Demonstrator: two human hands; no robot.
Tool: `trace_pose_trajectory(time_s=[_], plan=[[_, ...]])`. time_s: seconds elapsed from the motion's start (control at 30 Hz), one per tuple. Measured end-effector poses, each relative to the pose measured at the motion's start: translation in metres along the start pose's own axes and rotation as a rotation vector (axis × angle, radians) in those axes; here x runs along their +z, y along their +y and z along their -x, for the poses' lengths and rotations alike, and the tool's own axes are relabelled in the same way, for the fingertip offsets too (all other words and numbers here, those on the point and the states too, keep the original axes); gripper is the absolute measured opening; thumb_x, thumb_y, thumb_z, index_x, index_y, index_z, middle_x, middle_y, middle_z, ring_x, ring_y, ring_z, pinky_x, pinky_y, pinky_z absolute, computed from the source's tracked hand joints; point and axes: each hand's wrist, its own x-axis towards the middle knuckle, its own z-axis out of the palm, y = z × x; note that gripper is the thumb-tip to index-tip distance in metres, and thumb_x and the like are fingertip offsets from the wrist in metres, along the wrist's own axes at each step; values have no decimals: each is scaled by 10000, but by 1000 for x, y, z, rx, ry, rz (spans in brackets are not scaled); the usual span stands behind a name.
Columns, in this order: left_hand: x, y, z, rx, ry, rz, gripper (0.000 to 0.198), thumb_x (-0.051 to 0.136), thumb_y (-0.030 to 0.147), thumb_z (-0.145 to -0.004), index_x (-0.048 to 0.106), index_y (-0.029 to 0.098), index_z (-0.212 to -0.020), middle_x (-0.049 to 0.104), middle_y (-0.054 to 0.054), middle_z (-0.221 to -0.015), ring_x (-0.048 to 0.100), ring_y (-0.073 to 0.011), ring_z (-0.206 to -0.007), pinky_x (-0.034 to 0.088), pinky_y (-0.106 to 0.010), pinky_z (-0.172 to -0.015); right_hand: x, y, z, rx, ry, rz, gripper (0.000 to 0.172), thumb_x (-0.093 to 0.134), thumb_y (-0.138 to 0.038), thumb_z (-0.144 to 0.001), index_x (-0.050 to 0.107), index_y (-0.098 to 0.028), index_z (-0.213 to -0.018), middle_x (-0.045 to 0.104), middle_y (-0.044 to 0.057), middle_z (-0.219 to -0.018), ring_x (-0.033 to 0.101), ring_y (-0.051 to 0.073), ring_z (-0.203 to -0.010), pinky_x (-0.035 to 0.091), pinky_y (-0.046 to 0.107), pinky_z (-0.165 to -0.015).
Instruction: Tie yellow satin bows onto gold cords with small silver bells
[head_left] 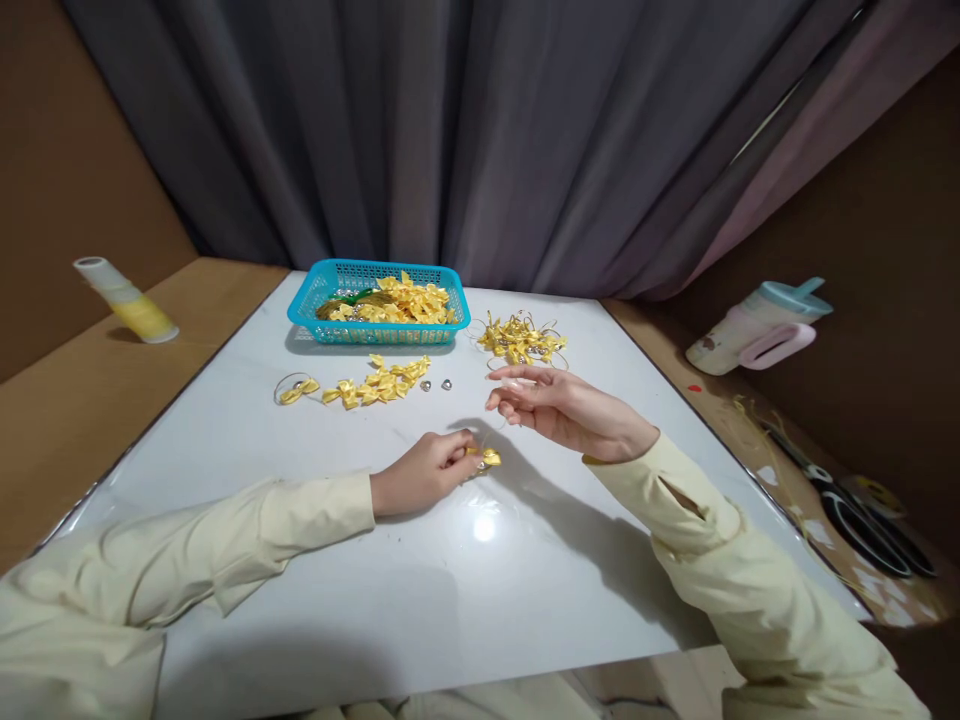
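My left hand (pixel 431 472) is closed in a pinch on a small yellow ribbon bow (pixel 491 457), low over the white table. A silvery bit shows just under the bow. From the bow a thin cord (pixel 487 432) curves up to my right hand (pixel 559 405), whose fingertips are drawn together on it, higher and to the right. Beyond my hands lie two silvery bells (pixel 436 385), a row of loose yellow bows (pixel 379 382) and one bow on a looped cord (pixel 298 390). A pile of bows with cord loops (pixel 521 338) lies behind my right hand.
A blue basket (pixel 300 312) of yellow bows and silvery pieces stands at the back of the white table (pixel 360 600). To the right are a lidded cup (pixel 724 330), black scissors (pixel 855 520) and scraps; a yellow-and-white tube (pixel 135 305) stands left. A grey curtain (pixel 420 130) hangs behind.
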Motion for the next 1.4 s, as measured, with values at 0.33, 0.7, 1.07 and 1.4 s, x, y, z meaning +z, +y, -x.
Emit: trace_pose_trajectory(time_s=[0.33,0.7,1.07,1.4], plan=[[1,2,1,-25,-17,45,231,427,342,-853,462,164,-709,382,67,-493,326,-83,-477,253,-213,-481,-13,13,5,47,101,-84,249,490,6,-798,545,-106,-1013,650,112,-1085,615,133,-1028,453,216,-963],[1,1,0,-6,-10,28,226,430,346,-845,470,162,-720,348,73,-505,294,-81,-489,237,-206,-477,-15,20,3,51,69,64,106,623,-190,-787,653,-134,-872,676,52,-955,631,65,-618,466,133,-466],[0,2,1,35,46,-22,204,409,304,-850,446,167,-703,333,74,-518,308,-79,-497,249,-206,-493,-3,24,21,105,77,51,117,717,-223,-699,669,-124,-738,670,9,-676,563,39,-519,450,151,-528],[-1,2,2,47,131,63,230,416,345,-862,451,165,-724,368,75,-513,318,-74,-485,265,-201,-480,2,53,34,-118,75,388,151,678,-312,-732,707,-171,-777,703,48,-788,625,152,-756,466,307,-755]])
